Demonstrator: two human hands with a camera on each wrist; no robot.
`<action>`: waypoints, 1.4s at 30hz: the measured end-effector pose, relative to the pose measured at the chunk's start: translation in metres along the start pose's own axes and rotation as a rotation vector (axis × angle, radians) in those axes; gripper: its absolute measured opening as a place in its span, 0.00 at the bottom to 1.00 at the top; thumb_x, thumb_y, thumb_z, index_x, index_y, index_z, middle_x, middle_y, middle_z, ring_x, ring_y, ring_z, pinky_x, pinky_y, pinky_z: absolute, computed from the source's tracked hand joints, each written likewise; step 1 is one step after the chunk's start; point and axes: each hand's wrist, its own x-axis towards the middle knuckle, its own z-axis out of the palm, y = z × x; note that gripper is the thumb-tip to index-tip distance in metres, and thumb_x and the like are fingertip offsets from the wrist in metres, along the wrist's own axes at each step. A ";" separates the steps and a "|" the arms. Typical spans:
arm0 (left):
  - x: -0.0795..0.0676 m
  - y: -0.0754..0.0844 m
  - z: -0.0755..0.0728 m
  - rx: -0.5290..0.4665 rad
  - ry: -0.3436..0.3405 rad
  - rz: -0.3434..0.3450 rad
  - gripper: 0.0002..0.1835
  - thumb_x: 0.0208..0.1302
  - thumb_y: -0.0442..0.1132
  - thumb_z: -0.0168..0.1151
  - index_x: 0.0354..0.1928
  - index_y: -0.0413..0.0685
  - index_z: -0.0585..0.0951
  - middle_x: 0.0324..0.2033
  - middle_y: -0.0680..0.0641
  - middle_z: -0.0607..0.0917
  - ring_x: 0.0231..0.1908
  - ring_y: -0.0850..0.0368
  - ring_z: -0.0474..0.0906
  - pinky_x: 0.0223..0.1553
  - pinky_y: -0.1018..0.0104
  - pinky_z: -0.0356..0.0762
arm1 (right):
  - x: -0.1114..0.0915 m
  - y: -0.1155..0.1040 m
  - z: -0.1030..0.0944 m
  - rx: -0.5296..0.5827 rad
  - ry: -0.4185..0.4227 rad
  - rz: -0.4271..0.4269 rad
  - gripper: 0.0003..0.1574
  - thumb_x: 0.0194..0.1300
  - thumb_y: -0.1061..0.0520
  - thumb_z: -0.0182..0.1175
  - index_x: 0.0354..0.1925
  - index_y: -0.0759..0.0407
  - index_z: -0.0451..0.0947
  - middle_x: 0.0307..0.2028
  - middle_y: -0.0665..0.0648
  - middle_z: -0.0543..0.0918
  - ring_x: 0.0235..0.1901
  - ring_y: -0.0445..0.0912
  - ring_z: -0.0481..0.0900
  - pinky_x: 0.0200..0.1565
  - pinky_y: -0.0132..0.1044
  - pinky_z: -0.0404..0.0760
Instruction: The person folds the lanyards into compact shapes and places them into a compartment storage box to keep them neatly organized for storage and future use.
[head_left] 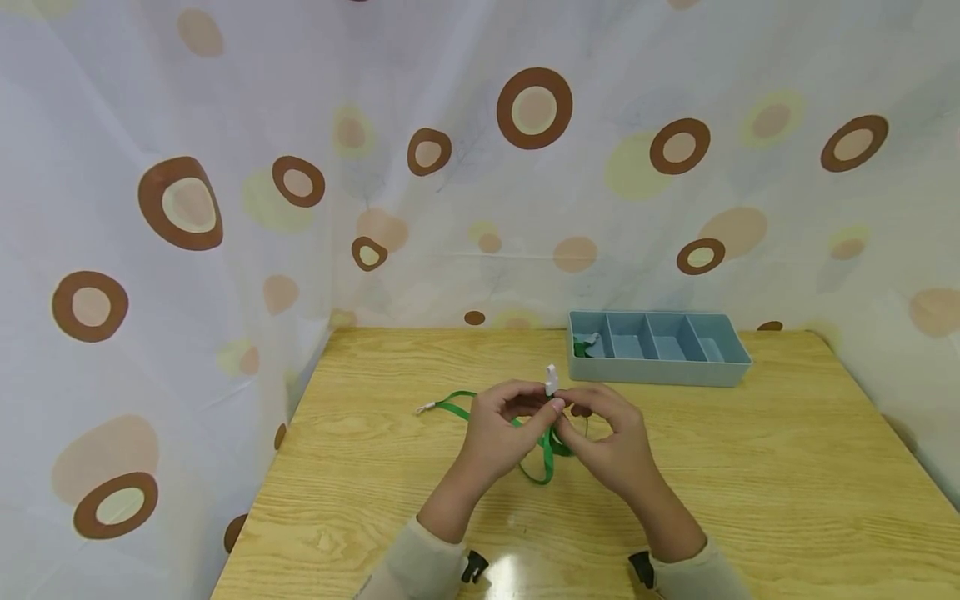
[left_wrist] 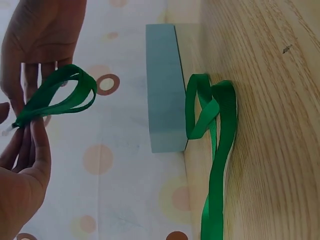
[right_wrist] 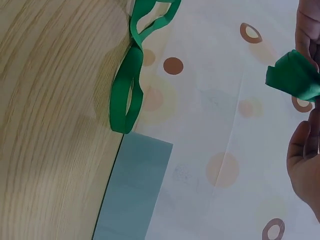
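In the head view my left hand (head_left: 501, 427) and right hand (head_left: 611, 437) meet above the table, fingertips close together. Between them they pinch a folded green lanyard (left_wrist: 62, 95) near its white plastic clip (head_left: 552, 381), which sticks up over the fingers. Below the fingers the held strap forms loops, seen in both wrist views. More green strap (left_wrist: 222, 125) lies on the table under the hands, with a small pale clip (head_left: 425, 407) at its left end. Whether it joins the held part cannot be told.
A blue-grey box (head_left: 660, 372) with several compartments stands at the back of the table, right of the hands. Its leftmost compartment holds green and white pieces (head_left: 585, 345). A patterned curtain (head_left: 465, 217) hangs behind the wooden table (head_left: 787, 467).
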 end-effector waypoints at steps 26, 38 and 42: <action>0.010 -0.003 -0.005 -0.102 0.163 0.001 0.09 0.76 0.34 0.65 0.49 0.33 0.86 0.46 0.32 0.88 0.43 0.61 0.87 0.48 0.70 0.88 | -0.016 0.003 0.007 -0.007 -0.128 0.149 0.19 0.54 0.64 0.82 0.40 0.48 0.87 0.52 0.52 0.83 0.47 0.41 0.79 0.42 0.35 0.78; 0.011 0.000 -0.006 -0.096 0.220 0.010 0.09 0.77 0.34 0.64 0.48 0.32 0.85 0.44 0.32 0.88 0.41 0.61 0.87 0.47 0.68 0.89 | -0.015 0.004 0.015 -0.041 -0.077 0.049 0.21 0.57 0.74 0.73 0.46 0.55 0.87 0.42 0.53 0.91 0.39 0.42 0.87 0.44 0.29 0.84; 0.011 -0.002 -0.007 -0.088 0.249 0.004 0.10 0.77 0.35 0.64 0.49 0.32 0.84 0.45 0.34 0.88 0.41 0.60 0.87 0.48 0.68 0.89 | -0.015 0.004 0.015 -0.075 -0.038 0.049 0.19 0.57 0.74 0.71 0.43 0.57 0.85 0.40 0.52 0.91 0.38 0.43 0.87 0.41 0.35 0.87</action>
